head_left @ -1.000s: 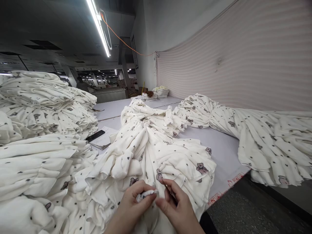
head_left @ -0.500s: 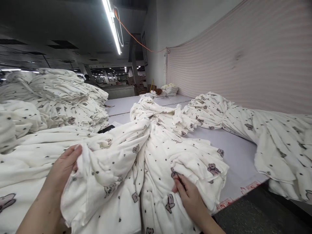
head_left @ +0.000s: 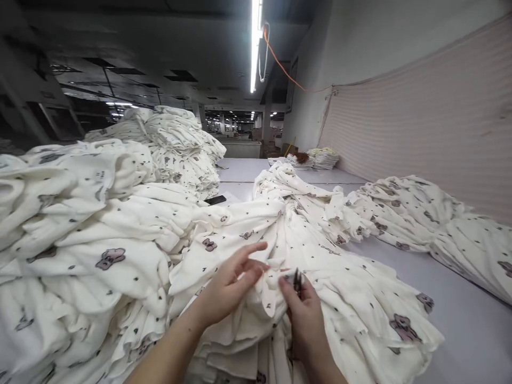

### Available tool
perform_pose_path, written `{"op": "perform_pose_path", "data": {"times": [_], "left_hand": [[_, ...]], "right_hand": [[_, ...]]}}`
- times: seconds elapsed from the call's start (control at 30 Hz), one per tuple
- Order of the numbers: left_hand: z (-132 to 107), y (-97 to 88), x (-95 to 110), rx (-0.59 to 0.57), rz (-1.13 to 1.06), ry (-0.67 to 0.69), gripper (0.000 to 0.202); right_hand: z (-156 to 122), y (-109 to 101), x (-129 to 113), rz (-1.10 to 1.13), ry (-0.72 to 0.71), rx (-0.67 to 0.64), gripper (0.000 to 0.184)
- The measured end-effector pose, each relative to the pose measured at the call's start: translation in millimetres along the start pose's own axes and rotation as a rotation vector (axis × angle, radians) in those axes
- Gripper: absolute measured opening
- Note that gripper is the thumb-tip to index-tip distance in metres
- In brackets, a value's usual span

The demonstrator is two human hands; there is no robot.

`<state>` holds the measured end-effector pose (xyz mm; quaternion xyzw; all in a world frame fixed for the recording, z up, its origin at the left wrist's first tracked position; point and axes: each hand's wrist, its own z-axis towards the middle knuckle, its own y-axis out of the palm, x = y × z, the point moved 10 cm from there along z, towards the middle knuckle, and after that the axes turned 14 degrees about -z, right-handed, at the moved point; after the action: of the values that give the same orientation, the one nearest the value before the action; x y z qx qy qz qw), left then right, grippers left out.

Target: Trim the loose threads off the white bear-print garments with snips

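White plush fabric (head_left: 276, 298) with grey-pink bear figures and small dark marks lies bunched in front of me. My left hand (head_left: 236, 280) pinches a raised edge of it between thumb and a finger, the forefinger stretched out above. Close beside, my right hand (head_left: 304, 309) is closed around dark metal thread snips (head_left: 297, 282), their tips pointing up past the fingers. The right thumb also presses on the fabric edge. The snips' lower part is mostly hidden by the hand.
Tall heaps of the same fabric (head_left: 176, 138) rise on the left. More fabric (head_left: 416, 208) stretches along the right. A dark phone-like object (head_left: 216, 200) lies on the pale table (head_left: 240, 170). Folded cloths (head_left: 322, 158) sit at the back, near the pink striped sheet (head_left: 420, 117).
My left hand has let down the fabric it lifted and moved right, next to my right hand. The right hand has risen slightly with the snips. The view has turned left.
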<state>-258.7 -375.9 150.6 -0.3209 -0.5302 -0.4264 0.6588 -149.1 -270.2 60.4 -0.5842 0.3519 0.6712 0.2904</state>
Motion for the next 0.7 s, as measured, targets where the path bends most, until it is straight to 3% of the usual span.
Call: {"op": "perform_pose_path", "data": {"times": [0.07,0.13,0.17,0.23,0.33,0.4,0.47,0.53,0.63,0.67,0.7], "left_hand": [[-31,-55.7,9,0.305,-0.007,0.105,0.041],[-78,-114.3,1,0.630,0.049,0.127,0.040],[-101,-136.9,-8,0.750,0.146,0.081,0.041],[-130,-165.0,-30,0.853,0.367,-0.061,0.051],[-134,-185.2,-56,0.894,0.414,-0.204,0.071],[-114,-191.5,-59,0.877,0.401,-0.227,0.074],[-86,-196.9,-56,0.826,0.395,-0.220,0.073],[-59,-201.9,-57,0.755,0.348,-0.218,0.077],[-27,-203.1,-74,0.638,0.196,-0.242,0.067],[-18,-200.5,-82,0.603,0.133,-0.251,0.056],[-10,-195.8,-91,0.568,0.066,-0.259,0.044]], "right_hand": [[6,-17,9,0.007,0.062,0.058,0.033],[8,-35,13,-0.065,0.105,0.101,0.037],[9,-38,12,-0.131,0.112,0.093,0.040],[7,-30,6,-0.275,0.053,0.043,0.046],[-10,20,-10,-0.437,-0.197,-0.092,0.046],[-26,60,-7,-0.550,-0.311,-0.197,0.040],[-30,82,2,-0.651,-0.312,-0.262,0.028],[-17,81,3,-0.685,-0.264,-0.248,0.017],[27,59,-27,-0.607,-0.210,-0.149,0.019],[44,53,-40,-0.538,-0.179,-0.122,0.023],[60,51,-48,-0.299,-0.085,-0.138,0.029]]}}
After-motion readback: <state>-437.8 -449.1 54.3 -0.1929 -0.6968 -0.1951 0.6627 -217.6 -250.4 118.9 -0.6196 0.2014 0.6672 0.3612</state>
